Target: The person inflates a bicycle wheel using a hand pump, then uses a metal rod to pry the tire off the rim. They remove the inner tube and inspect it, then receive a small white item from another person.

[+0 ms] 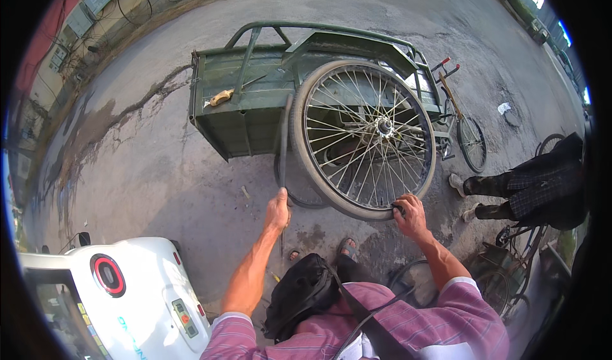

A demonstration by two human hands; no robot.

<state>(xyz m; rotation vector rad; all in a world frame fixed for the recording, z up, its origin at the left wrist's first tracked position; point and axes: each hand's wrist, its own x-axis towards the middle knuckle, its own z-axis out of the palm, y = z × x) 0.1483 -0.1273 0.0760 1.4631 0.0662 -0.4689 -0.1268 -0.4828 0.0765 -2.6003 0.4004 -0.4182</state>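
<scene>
A large spoked wheel (384, 128) with a grey tyre is tilted up in front of the green cart (245, 121). At the tyre's lower right, my right hand (413, 218) is closed round the rim, thumb and fingers pinching it. My left hand (277, 211) is wrapped round a long, thin, dark strip (286, 140), which stands upright just left of the wheel. Seen nearly edge-on, the strip's exact kind cannot be told. Behind the tilted wheel, part of another wheel (305, 191) shows low beside the cart.
A pointed tool with a wooden handle (222, 97) lies on the cart's edge. The cart's front wheel (472, 144) and handlebar are at right. A person in dark clothes (542, 188) stands there, above a bicycle (510, 264). A white vehicle (140, 290) is at lower left.
</scene>
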